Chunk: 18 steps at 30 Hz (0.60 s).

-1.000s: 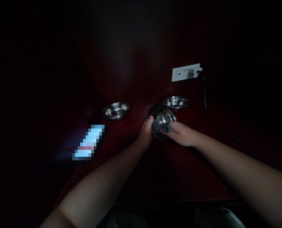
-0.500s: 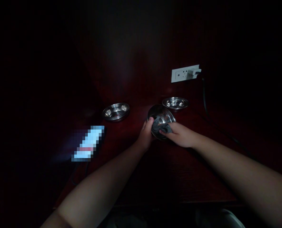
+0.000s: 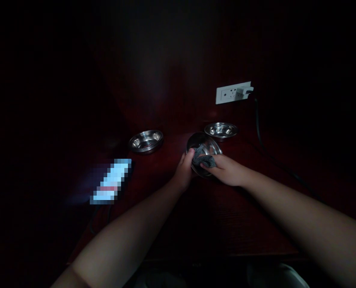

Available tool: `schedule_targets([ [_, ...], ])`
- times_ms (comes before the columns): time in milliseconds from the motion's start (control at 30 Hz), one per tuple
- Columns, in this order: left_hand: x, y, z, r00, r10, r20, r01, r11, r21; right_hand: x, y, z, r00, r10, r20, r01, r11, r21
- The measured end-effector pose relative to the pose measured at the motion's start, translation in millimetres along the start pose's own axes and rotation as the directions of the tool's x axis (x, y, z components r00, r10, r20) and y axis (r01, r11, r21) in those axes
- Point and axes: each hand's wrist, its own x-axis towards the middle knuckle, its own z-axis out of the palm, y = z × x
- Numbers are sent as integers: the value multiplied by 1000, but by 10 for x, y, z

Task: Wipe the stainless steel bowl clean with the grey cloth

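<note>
The left grip (image 3: 184,172) is curled around the side of a tilted steel bowl (image 3: 197,140); the right grip (image 3: 227,171), just beside it, pinches a gray cloth (image 3: 208,161) inside that bowl. Beyond both grips, on the desk (image 3: 240,232), sit stacked dishes (image 3: 146,142) leftward and another dish (image 3: 220,131) near the bowl.

Stacked bowls (image 3: 146,141) lie far left on the counter (image 3: 240,232), dish (image 3: 220,130) far right, device (image 3: 111,182) near left; held bowl (image 3: 208,145) between, nearer.

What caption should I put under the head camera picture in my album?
Left hand holding a shiny bowl, right hand holding a gray cloth against it, in dim light.
</note>
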Motion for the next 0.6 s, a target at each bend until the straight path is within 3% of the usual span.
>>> schedule_targets([
  [600,4,-1,-6,1000,-3,23,3,1000,16,7,39,-37,998,61,33,-59,996,-63],
])
